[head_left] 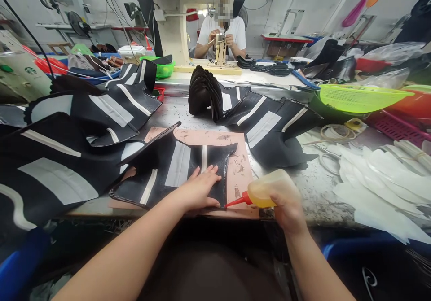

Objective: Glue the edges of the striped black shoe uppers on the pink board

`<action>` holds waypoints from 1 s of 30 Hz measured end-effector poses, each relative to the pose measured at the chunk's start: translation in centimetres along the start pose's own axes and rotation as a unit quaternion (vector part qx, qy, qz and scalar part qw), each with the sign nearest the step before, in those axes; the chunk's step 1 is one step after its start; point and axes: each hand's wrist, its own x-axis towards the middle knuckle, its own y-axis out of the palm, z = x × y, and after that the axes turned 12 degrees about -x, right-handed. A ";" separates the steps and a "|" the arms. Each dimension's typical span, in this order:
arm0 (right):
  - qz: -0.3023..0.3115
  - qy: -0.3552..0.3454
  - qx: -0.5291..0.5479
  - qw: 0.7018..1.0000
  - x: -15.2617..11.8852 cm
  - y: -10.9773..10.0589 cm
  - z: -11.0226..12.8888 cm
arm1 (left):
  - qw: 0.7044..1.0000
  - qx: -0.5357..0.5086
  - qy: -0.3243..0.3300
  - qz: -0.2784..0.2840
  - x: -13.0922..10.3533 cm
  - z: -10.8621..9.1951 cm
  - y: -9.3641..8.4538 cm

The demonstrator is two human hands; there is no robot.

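My left hand (201, 189) lies flat, fingers spread, on a black leather piece (161, 159) with white and grey strips on it. That piece rests on a pinkish board (240, 171) at the bench's front edge. My right hand (290, 209) is wrapped round a glue bottle (278, 186), translucent with yellowish liquid in it. The bottle is tilted on its side, its red nozzle pointing left, with the tip at the near right corner of the leather piece.
More black pieces with strips lie at the left (57, 175) and beyond the board (262, 117). White sheets (380, 180) are heaped at the right, before a lime-green basket (363, 98). Across the bench a person (220, 34) works at a sewing machine (171, 27).
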 end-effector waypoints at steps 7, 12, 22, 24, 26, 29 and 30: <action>0.011 -0.003 -0.035 0.999 -0.5 -0.6 -1.1 | 1.000 0.005 -0.005 -0.002 -0.1 -0.1 0.1; 0.032 -0.001 -0.039 0.999 -0.5 -1.4 -2.0 | 1.000 -0.006 -0.002 0.001 0.0 0.0 0.1; -0.061 -0.129 -0.195 0.970 3.0 2.4 1.0 | 0.996 0.084 0.002 0.032 -0.4 -1.0 -0.9; -0.064 -0.152 -0.183 0.969 2.4 2.6 1.6 | 0.991 0.129 0.020 0.034 -0.5 -1.4 -1.8; -0.082 -0.162 -0.153 0.972 1.3 1.8 1.8 | 0.984 0.170 0.046 0.024 -0.4 -1.5 -2.9; -0.160 -0.146 -0.083 0.973 -0.5 -1.5 1.4 | 0.967 0.226 0.117 -0.012 0.6 -0.9 -4.3; -0.181 -0.126 -0.073 0.973 -0.9 -2.9 1.2 | 0.955 0.253 0.150 -0.026 1.1 -0.6 -4.6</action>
